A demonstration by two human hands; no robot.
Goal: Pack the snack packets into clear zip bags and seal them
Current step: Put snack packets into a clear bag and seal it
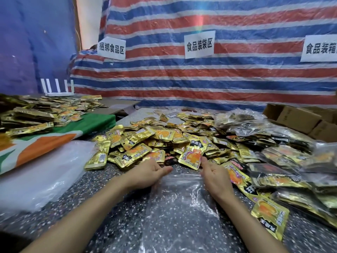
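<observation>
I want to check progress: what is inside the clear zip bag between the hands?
No packets show inside the clear zip bag; the speckled table shows through it. The left hand and right hand cover its mouth corners.

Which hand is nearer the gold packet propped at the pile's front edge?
Right. The right hand has its fingers at the gold packet, lower right edge; the left hand sits apart, lower left, at the zip bag mouth.

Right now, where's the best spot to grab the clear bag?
Probably its far edge, the zip mouth, pinched from above at both corners. The bag lies flat with that edge toward the packets, right between the left hand and right hand.
</observation>
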